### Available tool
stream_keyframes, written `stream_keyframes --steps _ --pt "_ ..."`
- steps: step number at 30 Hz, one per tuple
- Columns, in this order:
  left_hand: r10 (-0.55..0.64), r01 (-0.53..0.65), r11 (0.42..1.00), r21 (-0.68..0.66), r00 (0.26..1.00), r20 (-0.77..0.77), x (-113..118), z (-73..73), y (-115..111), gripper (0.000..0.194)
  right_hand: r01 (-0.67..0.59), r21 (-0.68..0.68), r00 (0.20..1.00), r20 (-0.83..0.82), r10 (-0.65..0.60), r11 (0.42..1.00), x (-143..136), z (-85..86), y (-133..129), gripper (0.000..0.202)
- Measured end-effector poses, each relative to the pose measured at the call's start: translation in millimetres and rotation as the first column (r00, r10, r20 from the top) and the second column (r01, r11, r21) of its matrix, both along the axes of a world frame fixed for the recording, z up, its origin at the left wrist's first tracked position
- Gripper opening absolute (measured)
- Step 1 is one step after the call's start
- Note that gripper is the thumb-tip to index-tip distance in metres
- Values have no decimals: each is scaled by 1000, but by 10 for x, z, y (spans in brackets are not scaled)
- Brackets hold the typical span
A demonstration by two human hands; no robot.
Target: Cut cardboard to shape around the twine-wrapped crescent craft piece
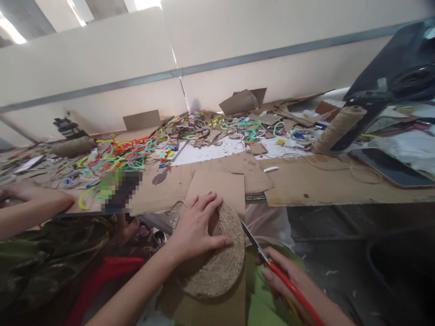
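Observation:
My left hand (195,226) lies spread on a round coil of jute rope (217,271), its fingers over the upper part and its thumb pointing right. Under the coil is a piece of brown cardboard (217,183) that juts over the table's front edge. My right hand (288,276) grips scissors (253,237) with red handles. Their blades point up and left, with the tips close by the coil's right edge; whether they touch it I cannot tell. A loose rope end (176,204) curls out left of my left hand.
Colourful pipe cleaners (136,154) and cardboard scraps cover the back of the table. At right stand a twine spool (328,131) and a phone (390,167) lying flat. Another person's arm (37,199) rests at left, above a red plastic seat (98,280).

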State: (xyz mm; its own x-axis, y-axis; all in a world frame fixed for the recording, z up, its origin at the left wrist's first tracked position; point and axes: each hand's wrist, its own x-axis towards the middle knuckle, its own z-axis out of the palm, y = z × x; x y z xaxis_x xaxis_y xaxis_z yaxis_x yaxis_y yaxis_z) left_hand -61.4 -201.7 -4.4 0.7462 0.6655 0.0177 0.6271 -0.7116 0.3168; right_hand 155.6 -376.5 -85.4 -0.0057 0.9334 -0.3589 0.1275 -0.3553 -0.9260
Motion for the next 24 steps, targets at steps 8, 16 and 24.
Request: stream_keyframes --steps 8,16,24 --pt "4 -4 1000 -8 1000 3 10 3 5 101 -21 126 994 109 7 992 -48 130 304 49" --pt "0 0 1000 -6 1000 14 -4 8 6 100 -49 30 984 -170 53 998 22 334 347 45" --pt "-11 11 1000 12 1000 28 -13 -10 5 101 58 20 986 -158 -55 998 -86 218 315 64"
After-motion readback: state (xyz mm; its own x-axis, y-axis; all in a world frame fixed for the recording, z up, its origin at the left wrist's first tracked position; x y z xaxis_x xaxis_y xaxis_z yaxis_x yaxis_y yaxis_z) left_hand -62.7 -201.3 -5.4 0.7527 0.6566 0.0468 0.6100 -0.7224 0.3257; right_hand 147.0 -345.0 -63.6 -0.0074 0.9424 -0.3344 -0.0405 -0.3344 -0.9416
